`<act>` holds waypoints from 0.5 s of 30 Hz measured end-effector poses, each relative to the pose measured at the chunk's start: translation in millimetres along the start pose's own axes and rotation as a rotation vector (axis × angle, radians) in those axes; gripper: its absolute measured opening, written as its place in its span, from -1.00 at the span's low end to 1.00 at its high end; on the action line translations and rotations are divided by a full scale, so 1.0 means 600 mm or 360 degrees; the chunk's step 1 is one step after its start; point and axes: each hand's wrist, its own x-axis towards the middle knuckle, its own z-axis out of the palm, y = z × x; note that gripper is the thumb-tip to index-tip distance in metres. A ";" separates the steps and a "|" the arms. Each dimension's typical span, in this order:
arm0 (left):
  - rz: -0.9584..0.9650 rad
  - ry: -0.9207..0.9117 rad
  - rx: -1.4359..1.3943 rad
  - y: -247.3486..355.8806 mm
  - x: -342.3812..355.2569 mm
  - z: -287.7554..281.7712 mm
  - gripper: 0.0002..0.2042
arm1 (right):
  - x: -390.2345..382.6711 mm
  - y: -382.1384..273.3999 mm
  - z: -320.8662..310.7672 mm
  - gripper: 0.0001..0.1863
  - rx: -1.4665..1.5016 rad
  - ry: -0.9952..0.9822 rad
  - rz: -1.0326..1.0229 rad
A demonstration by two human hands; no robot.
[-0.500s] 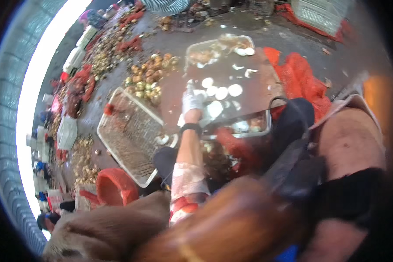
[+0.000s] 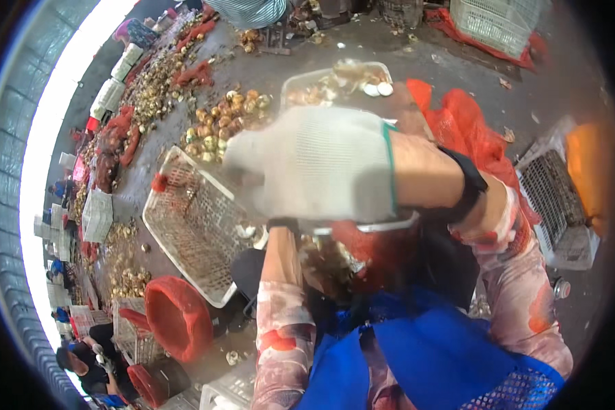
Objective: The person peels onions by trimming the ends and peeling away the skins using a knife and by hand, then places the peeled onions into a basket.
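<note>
My right hand (image 2: 321, 164), in a white knitted glove with a green cuff, fills the middle of the view, back of the glove upward. Its fingers are blurred at the left end, and anything in them is hidden. My left forearm (image 2: 282, 258), in a patterned sleeve with a black wristband, reaches up from below; the left hand itself is behind the right glove. A brown board (image 2: 411, 117) shows only at its edge past the right wrist. Behind the glove stands a white crate (image 2: 285, 96) with onion skins and white peeled onions (image 2: 377, 89).
A tilted white crate (image 2: 215, 292) stands at left, beside a pile of onions (image 2: 225, 123). A red mesh bag (image 2: 471, 133) lies at right, a red mesh-wrapped tub (image 2: 201, 321) at lower left. Another person (image 2: 82, 365) sits at far lower left. More crates (image 2: 495, 27) stand around.
My right hand has come in over the board, covering the left hand and the white onions there. The large blurred brown shape near the camera is gone; my blue apron now shows.
</note>
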 end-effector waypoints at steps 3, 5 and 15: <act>-0.0094 -0.0006 -0.0189 0.013 -0.016 -0.027 -0.65 | 0.001 -0.019 -0.023 -0.64 -0.0041 0.0174 -0.0100; -0.0187 0.0012 -0.0212 -0.009 -0.036 -0.057 -0.65 | -0.007 -0.005 -0.005 -0.64 0.0044 0.0174 -0.0088; -0.0220 -0.0049 -0.0437 0.008 -0.051 -0.074 -0.67 | -0.078 0.012 0.021 -0.64 0.0241 0.0400 0.0112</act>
